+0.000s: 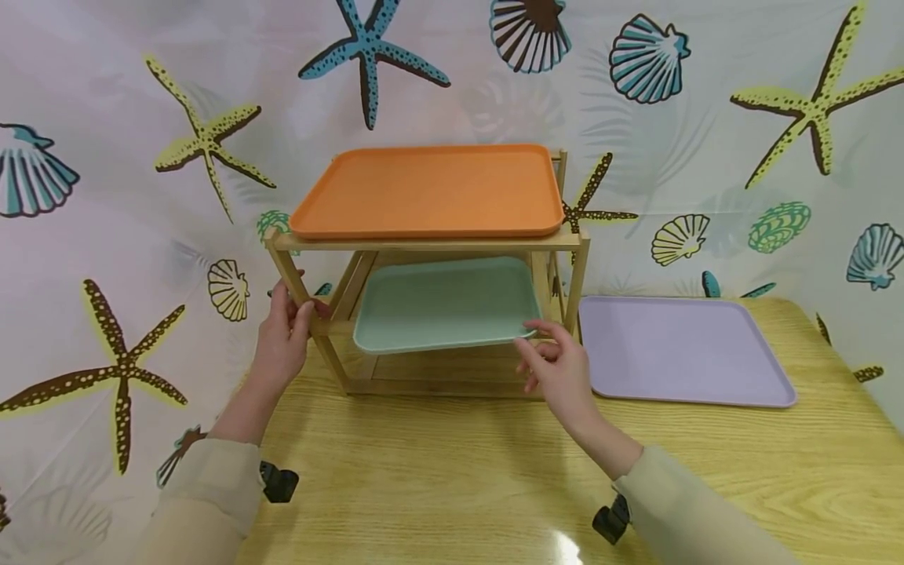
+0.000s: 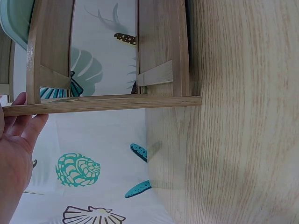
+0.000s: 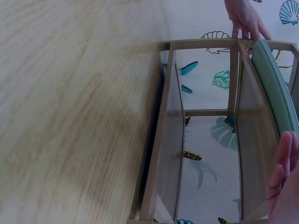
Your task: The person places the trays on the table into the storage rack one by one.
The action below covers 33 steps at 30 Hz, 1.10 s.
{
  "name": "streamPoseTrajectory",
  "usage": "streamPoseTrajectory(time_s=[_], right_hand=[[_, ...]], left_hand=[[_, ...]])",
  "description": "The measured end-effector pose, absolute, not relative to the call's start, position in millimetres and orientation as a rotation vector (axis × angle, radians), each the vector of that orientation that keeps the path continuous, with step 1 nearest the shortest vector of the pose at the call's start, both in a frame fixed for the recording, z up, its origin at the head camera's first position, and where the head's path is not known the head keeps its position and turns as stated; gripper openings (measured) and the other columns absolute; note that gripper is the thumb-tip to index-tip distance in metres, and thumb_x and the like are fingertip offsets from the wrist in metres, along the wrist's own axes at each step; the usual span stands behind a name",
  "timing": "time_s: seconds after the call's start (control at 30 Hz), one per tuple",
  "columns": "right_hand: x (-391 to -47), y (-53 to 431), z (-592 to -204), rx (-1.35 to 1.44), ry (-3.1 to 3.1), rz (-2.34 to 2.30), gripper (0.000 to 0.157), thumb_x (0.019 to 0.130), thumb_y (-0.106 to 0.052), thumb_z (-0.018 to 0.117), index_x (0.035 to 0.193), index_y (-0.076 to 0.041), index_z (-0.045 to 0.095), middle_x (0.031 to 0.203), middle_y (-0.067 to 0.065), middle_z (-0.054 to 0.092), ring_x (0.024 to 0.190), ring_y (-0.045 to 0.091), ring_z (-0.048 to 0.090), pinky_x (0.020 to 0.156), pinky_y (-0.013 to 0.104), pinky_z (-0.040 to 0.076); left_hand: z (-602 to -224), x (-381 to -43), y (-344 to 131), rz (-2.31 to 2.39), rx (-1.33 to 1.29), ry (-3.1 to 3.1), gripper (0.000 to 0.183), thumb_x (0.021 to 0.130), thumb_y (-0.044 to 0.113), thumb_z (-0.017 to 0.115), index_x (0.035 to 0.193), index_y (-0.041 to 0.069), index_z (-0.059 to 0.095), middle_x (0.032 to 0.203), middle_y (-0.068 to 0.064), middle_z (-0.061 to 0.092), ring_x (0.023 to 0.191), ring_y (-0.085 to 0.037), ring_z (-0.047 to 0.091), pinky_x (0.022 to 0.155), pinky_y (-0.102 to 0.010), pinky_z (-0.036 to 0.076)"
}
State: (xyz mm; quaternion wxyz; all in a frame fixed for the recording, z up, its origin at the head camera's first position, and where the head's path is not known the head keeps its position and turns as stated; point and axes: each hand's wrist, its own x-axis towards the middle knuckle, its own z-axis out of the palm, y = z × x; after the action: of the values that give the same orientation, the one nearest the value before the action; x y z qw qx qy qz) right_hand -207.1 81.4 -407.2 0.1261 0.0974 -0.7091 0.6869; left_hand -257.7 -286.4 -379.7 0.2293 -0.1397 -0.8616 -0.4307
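Note:
A pale green tray lies in the middle level of a wooden rack, its front rim sticking out past the shelf edge and slightly askew. My right hand pinches the tray's front right corner between thumb and fingers. In the right wrist view, fingers lie along the end of the green tray. My left hand holds the rack's left front post, thumb in front. The left wrist view shows those fingers around the wooden upright. On the rack's top level sits an orange tray.
A lavender tray lies on the wooden table just right of the rack. Behind and at the sides hangs a white curtain with starfish and shell prints. The rack's bottom level sits close over the tabletop.

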Motion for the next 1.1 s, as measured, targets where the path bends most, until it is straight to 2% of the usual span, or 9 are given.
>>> streamPoseTrajectory(time_s=[0.17,0.33,0.6,0.73,0.93,1.1], right_hand=[[-215.8,74.7,-406.1,0.240,-2.142,1.913,0.027,0.093,-0.018,0.068,0.118,-0.008,0.062,0.057,0.016,0.061,0.039,0.034,0.053,0.041,0.041,0.049],[-224.8,68.6,-403.4,0.181,-2.126,1.919,0.033,0.094,-0.019,0.067,0.123,-0.007,0.061,0.056,0.011,0.063,0.037,0.025,0.055,0.043,0.046,0.051],[-234.6,63.3,-405.4,0.161,-2.074,1.976,0.041,0.095,-0.014,0.065,0.133,-0.002,0.056,0.054,0.012,0.063,0.037,0.015,0.056,0.039,0.031,0.049],[-230.8,67.9,-406.2,0.193,-2.023,2.093,0.046,0.095,-0.013,0.065,0.138,-0.003,0.053,0.056,0.011,0.064,0.038,0.014,0.056,0.041,0.029,0.050],[-207.7,94.6,-400.6,0.286,-2.028,2.193,0.046,0.095,-0.013,0.064,0.139,-0.006,0.053,0.063,0.015,0.065,0.042,0.019,0.058,0.046,0.031,0.051],[-186.2,133.2,-404.4,0.413,-2.125,2.082,0.041,0.097,-0.007,0.060,0.137,-0.001,0.052,0.072,0.011,0.068,0.052,0.017,0.062,0.052,0.029,0.053]], left_hand=[[-380.7,-258.8,-287.1,-1.190,-0.382,-2.376,0.044,0.106,0.017,0.038,0.149,0.014,0.025,0.103,-0.019,0.064,0.094,-0.024,0.061,0.073,-0.013,0.046],[-382.6,-259.9,-287.6,-1.185,-0.405,-2.366,0.044,0.106,0.015,0.038,0.149,0.013,0.025,0.102,-0.020,0.064,0.093,-0.024,0.061,0.073,-0.013,0.047],[-382.5,-259.3,-287.5,-1.193,-0.394,-2.374,0.045,0.106,0.017,0.037,0.150,0.016,0.024,0.104,-0.020,0.064,0.096,-0.028,0.061,0.073,-0.012,0.046],[-383.1,-259.2,-287.6,-1.191,-0.394,-2.373,0.046,0.106,0.015,0.037,0.150,0.016,0.025,0.105,-0.019,0.065,0.096,-0.026,0.062,0.073,-0.012,0.047],[-382.2,-258.7,-286.6,-1.207,-0.407,-2.367,0.046,0.106,0.014,0.038,0.150,0.015,0.024,0.106,-0.020,0.065,0.097,-0.030,0.062,0.072,-0.012,0.047],[-381.9,-259.3,-286.7,-1.187,-0.389,-2.372,0.045,0.106,0.016,0.037,0.150,0.016,0.024,0.105,-0.020,0.065,0.096,-0.029,0.062,0.073,-0.012,0.047]])
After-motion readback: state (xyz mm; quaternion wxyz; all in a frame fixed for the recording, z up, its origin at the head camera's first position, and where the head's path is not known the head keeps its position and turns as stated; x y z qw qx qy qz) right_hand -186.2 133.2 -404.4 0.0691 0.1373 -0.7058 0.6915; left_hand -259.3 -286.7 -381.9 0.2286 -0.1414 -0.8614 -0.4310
